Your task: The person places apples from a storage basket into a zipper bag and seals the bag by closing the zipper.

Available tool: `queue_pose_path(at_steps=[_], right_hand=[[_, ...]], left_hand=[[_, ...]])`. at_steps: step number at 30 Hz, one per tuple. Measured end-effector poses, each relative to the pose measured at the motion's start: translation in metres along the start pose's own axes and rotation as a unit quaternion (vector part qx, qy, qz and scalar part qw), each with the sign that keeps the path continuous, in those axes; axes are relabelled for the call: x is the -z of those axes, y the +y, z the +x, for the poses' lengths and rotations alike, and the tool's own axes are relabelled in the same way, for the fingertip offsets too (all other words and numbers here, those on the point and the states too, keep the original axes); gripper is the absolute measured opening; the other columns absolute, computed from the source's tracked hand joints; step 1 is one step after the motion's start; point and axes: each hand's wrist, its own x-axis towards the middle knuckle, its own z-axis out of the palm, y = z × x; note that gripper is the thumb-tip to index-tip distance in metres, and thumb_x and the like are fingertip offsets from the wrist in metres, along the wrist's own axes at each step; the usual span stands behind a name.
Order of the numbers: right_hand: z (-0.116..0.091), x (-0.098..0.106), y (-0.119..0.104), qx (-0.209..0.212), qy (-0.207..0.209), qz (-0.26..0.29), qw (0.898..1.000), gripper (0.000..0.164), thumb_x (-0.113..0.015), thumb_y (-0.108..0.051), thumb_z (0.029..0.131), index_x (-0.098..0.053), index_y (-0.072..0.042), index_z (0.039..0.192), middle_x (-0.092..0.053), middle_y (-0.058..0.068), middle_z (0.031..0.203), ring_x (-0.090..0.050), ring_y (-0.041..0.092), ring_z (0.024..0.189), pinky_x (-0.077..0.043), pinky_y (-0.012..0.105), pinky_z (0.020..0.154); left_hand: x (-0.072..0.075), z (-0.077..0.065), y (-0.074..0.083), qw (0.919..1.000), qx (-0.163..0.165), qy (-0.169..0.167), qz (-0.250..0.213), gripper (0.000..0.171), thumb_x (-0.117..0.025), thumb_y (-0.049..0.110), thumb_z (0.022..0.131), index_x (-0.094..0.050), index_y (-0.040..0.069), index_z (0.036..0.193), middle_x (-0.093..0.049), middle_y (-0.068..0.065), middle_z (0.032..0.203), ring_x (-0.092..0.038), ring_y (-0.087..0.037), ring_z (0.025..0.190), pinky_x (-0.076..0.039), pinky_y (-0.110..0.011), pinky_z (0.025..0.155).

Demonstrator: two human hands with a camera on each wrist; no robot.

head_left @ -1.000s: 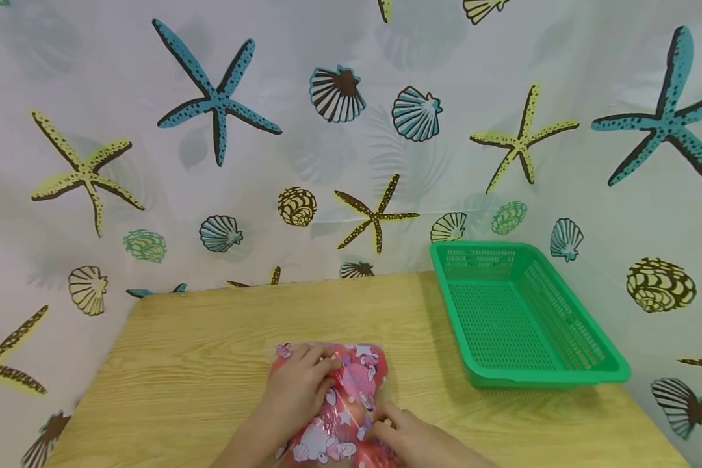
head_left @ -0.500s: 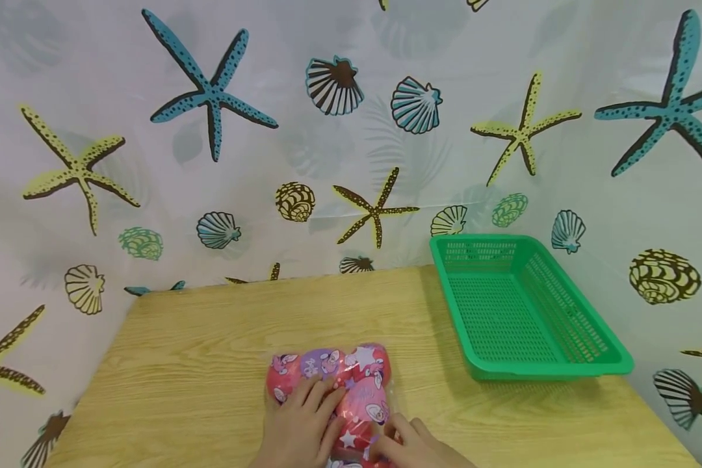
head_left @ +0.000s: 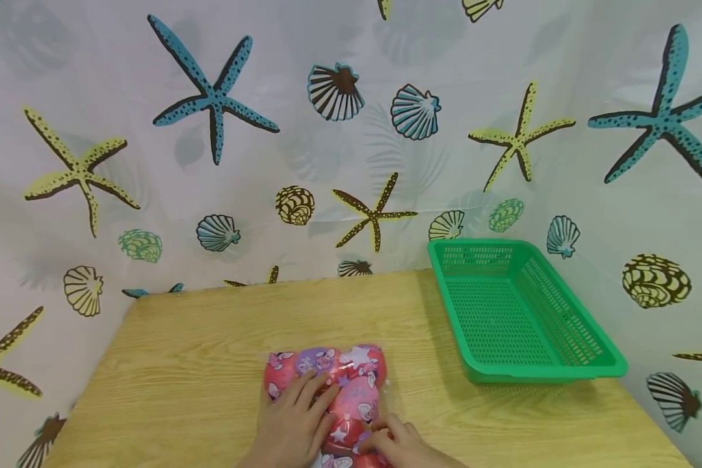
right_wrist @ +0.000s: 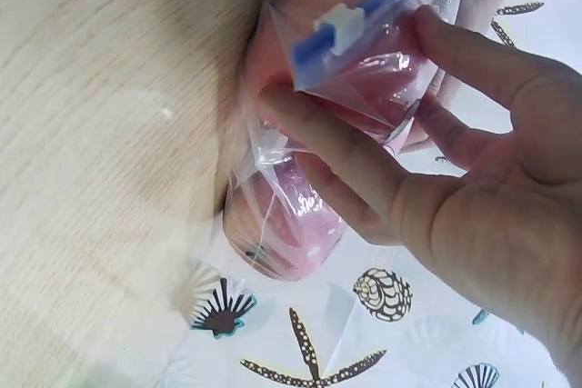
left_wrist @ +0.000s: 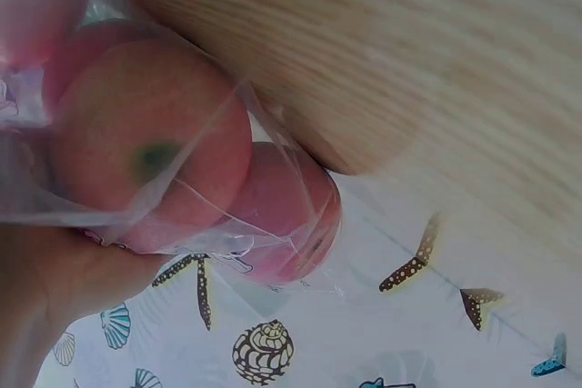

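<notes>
A clear zip bag [head_left: 357, 390] with a pink and purple print of stars and shells lies on the table near the front edge. Round reddish fruits [left_wrist: 150, 134], perhaps apples, fill it. My left hand [head_left: 295, 419] rests on the bag's left half, its fingers spread. At the bag's lower right side, my right hand [head_left: 406, 445] touches the plastic. In the right wrist view its fingers [right_wrist: 341, 138] stand apart beside the blue zip strip [right_wrist: 364, 15] and white slider [right_wrist: 341, 29]. I cannot tell whether the zip is closed.
A green perforated basket [head_left: 456, 318] stands at the right rear of the wood-grain table [head_left: 199, 351]. Behind and on both sides hangs a white curtain [head_left: 339, 149] printed with starfish and shells.
My left hand has drawn back toward me and spread its fingers, uncovering the bag's far end. The right hand stays at the bag's right side.
</notes>
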Motion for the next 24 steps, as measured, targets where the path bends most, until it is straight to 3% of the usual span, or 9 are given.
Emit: queue_pose_path(at_steps=[7,12,15,18,21,24], right_hand=[[0.013,-0.004,-0.005,-0.002,-0.032,-0.008,0.999,0.053,-0.066,-0.054,0.089,-0.048,-0.037,0.136,-0.039,0.006,0.148,-0.047,0.029,0.124,-0.055,0.036,0.092],[0.044,-0.004,-0.013,0.040,-0.048,-0.031,0.998,0.054,-0.066,-0.041,0.094,-0.044,-0.031,0.142,-0.037,0.008,0.152,-0.045,0.027,0.131,-0.055,0.040,0.095],[0.065,-0.006,-0.027,0.054,-0.037,-0.061,0.996,0.052,-0.068,-0.027,0.095,-0.046,-0.027,0.142,-0.039,0.005,0.150,-0.046,0.022,0.130,-0.053,0.035,0.098],[0.089,-0.010,-0.039,0.078,-0.011,-0.103,0.992,0.052,-0.069,-0.021,0.094,-0.047,-0.023,0.142,-0.041,0.008,0.149,-0.047,0.026,0.133,-0.052,0.036,0.101],[0.119,-0.015,-0.051,0.102,0.017,-0.142,0.984,0.050,-0.070,-0.019,0.094,-0.049,-0.018,0.140,-0.043,0.014,0.148,-0.047,0.033,0.135,-0.049,0.039,0.105],[0.154,-0.021,-0.064,0.098,0.021,-0.152,0.983,0.050,-0.070,-0.019,0.094,-0.050,-0.018,0.140,-0.044,0.014,0.147,-0.044,0.034,0.137,-0.046,0.040,0.109]], left_hand=[[-0.002,-0.002,-0.018,0.9997,0.009,0.019,-0.015,0.038,-0.052,0.043,0.100,-0.062,0.027,0.133,-0.055,0.001,0.140,-0.052,-0.024,0.130,-0.045,-0.068,0.095],[-0.003,-0.001,-0.048,0.9989,0.022,0.013,-0.039,0.039,-0.057,0.038,0.099,-0.061,0.023,0.134,-0.054,-0.003,0.141,-0.053,-0.027,0.129,-0.047,-0.059,0.101],[-0.004,-0.002,-0.072,0.9971,0.040,-0.005,-0.065,0.039,-0.057,0.035,0.100,-0.060,0.021,0.136,-0.051,-0.005,0.144,-0.051,-0.029,0.131,-0.045,-0.055,0.106],[-0.006,-0.003,-0.101,0.9958,0.041,-0.009,-0.082,0.039,-0.055,0.032,0.101,-0.058,0.018,0.138,-0.049,-0.007,0.146,-0.049,-0.031,0.133,-0.042,-0.054,0.109],[-0.009,-0.004,-0.137,0.9957,0.030,0.000,-0.088,0.038,-0.054,0.028,0.102,-0.057,0.015,0.138,-0.048,-0.009,0.146,-0.047,-0.033,0.134,-0.040,-0.055,0.110],[-0.010,-0.005,-0.176,0.9963,0.023,0.005,-0.083,0.039,-0.054,0.026,0.102,-0.056,0.013,0.139,-0.048,-0.011,0.146,-0.046,-0.035,0.134,-0.038,-0.056,0.110]])
